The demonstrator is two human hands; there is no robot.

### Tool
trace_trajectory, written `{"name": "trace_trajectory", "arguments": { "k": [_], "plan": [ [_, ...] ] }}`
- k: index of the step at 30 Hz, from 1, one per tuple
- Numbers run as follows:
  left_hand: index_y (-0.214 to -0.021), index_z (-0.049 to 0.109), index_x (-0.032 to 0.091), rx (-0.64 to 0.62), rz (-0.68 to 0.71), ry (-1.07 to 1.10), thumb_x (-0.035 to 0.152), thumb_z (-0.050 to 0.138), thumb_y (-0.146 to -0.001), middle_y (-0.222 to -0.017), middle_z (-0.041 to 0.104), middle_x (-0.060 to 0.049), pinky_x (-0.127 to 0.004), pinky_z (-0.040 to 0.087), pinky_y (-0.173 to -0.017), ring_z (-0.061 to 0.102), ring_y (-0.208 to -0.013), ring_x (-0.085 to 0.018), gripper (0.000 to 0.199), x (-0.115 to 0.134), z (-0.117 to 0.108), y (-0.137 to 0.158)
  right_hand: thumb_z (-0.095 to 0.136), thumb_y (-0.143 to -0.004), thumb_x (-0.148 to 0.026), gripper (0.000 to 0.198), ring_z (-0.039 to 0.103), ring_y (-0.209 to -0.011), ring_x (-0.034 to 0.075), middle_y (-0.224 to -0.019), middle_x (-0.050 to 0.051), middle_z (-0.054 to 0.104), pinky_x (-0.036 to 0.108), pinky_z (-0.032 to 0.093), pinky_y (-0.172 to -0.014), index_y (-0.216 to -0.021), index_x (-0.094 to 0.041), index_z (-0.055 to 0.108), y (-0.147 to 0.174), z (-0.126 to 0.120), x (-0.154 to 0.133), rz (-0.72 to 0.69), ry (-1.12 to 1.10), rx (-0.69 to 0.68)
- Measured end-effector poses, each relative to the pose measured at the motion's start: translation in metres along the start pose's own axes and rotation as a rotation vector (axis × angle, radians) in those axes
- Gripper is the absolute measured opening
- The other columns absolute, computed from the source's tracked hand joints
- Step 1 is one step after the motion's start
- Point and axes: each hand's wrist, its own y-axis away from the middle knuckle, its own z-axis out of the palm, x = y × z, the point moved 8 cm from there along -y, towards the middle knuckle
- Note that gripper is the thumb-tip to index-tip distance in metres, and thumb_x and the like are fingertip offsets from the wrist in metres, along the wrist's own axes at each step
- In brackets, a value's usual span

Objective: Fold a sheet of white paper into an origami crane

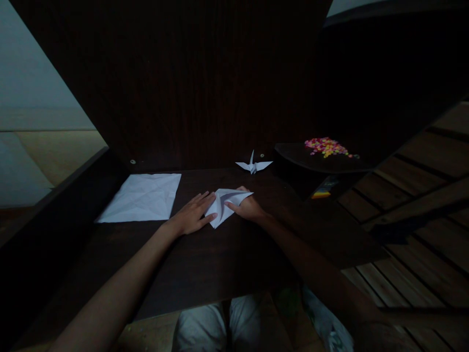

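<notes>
A partly folded sheet of white paper [222,199] lies on the dark desk in front of me, one flap raised. My left hand [194,213] rests flat with its fingers stretched out, touching the left edge of this paper. My right hand [249,206] grips the right side, thumb on top and the other fingers mostly hidden behind the flap. Just beyond stands a finished white paper crane [252,166] with spread wings. To the left, a creased, unfolded white sheet [142,198] lies flat.
Small colourful pieces [328,146] are heaped on a rounded shelf [293,159] at the right. A tall dark panel [190,88] closes off the back. A low side board [54,195] borders the left. Wooden slats [421,230] show at the far right.
</notes>
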Motion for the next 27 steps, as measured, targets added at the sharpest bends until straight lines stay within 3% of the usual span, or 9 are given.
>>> {"name": "trace_trajectory", "arguments": {
  "k": [11,27],
  "plan": [
    [-0.148,-0.001,0.016,0.031,-0.017,0.026,0.057,0.030,-0.091,-0.154,0.015,-0.013,-0.043,0.020,-0.113,0.022,-0.139,-0.028,0.076,0.0030,-0.0048,0.0016,0.066,-0.077,-0.030,0.026,0.056,-0.092,0.023,-0.099,0.010,0.060,0.039,0.046,-0.088,-0.098,-0.016,0.067,0.0001,-0.0014,-0.0011,0.005,0.011,-0.003],
    [-0.148,0.001,0.015,0.058,-0.033,0.033,0.058,0.035,-0.089,-0.152,0.022,-0.016,-0.047,0.026,-0.109,0.027,-0.136,-0.032,0.081,0.0027,-0.0085,0.0008,0.064,-0.078,-0.030,0.026,0.056,-0.092,0.022,-0.099,0.010,0.059,0.038,0.046,-0.088,-0.099,-0.014,0.066,0.0004,-0.0012,-0.0040,-0.025,0.024,-0.022]
  ]
}}
